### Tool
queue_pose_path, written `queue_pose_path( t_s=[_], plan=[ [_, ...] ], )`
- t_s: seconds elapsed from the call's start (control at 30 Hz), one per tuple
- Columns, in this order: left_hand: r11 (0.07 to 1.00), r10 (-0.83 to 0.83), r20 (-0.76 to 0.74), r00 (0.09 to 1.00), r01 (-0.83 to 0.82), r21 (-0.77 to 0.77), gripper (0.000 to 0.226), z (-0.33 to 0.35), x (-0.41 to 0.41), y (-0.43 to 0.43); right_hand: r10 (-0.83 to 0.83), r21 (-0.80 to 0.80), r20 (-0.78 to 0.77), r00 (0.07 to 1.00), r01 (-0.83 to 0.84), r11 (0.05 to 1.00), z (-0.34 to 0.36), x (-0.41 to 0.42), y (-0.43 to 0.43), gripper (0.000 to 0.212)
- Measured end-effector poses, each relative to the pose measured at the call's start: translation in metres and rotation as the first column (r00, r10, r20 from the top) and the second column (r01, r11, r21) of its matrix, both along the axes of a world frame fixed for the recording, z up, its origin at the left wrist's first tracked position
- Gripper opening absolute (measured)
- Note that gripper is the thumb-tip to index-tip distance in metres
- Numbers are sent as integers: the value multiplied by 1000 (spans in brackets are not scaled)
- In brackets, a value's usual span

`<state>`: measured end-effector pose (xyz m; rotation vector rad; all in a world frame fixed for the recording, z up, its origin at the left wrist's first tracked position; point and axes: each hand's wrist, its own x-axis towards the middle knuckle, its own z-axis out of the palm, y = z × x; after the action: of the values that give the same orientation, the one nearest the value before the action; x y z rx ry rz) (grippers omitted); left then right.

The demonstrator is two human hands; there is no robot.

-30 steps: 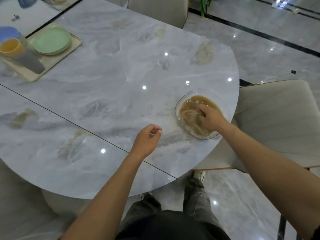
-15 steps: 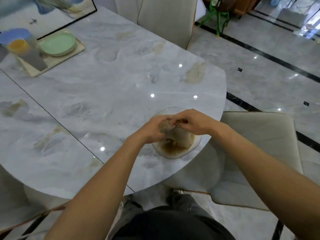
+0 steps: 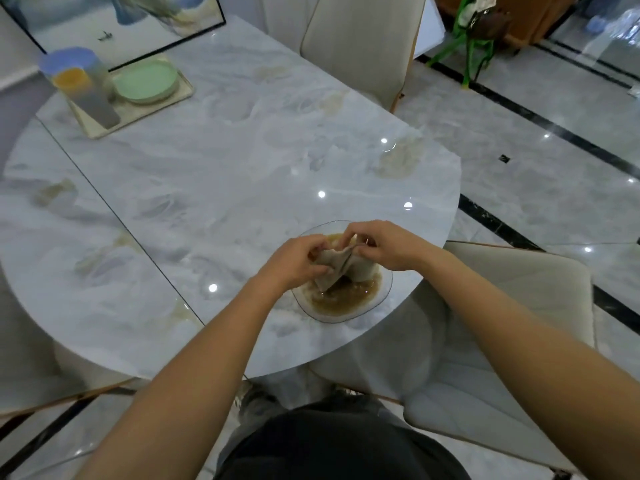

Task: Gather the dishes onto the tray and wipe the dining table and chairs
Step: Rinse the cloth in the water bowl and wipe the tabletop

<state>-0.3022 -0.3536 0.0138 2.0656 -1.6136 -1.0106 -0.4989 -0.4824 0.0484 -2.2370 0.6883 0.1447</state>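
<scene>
Currently holding a wet beige cloth (image 3: pixel 341 268) just above a clear glass dish (image 3: pixel 384 297) of brownish water, at the near rounded edge of the marble table (image 3: pixel 242 174); gripped on one side by the left hand (image 3: pixel 294 263), fingers curled round the bunched fabric, and pinched at its top edge by the right hand (image 3: pixel 386 245), thumb against bent fingertips. Lower end of cloth hanging toward the water; cannot tell whether touching. Well apart at the far corner: tray (image 3: pixel 138 114) bearing a green plate (image 3: pixel 145 81) and stacked cups (image 3: pixel 81 88); pale chair (image 3: pixel 512 306) beside the dish, second chair (image 3: pixel 360 43) across the table.
</scene>
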Motion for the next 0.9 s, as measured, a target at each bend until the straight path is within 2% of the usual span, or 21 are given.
queue_pose_path(
  t_s=[0.07,0.27,0.37,0.47,0.67,0.8,0.9],
  plan=[
    [999,42,32,999,-42,-25,25,0,2,2,-8,-12,-12,1000,8,1000,-2,1,-2,20],
    [993,50,91,995,-40,-111,25,-1,12,9,45,-19,-109,993,-47,999,-3,2,-12,22],
    [993,3,47,999,2,-117,31,-1,17,10,82,-38,-129,988,-87,995,1,7,-16,17],
    [991,-7,6,1000,8,-135,37,2,18,9,53,-27,-76,996,-55,998,2,10,-15,11],
    [984,22,-42,999,-29,-177,29,19,23,4,88,-77,-45,995,-91,993,14,13,-13,13],
    [990,63,-84,994,-73,-122,38,20,25,-1,32,-127,-62,998,-40,991,12,16,-16,14],
    [996,68,-54,996,-70,-48,22,5,23,-4,-15,-146,-72,997,4,989,-7,17,-11,14]
  ],
)
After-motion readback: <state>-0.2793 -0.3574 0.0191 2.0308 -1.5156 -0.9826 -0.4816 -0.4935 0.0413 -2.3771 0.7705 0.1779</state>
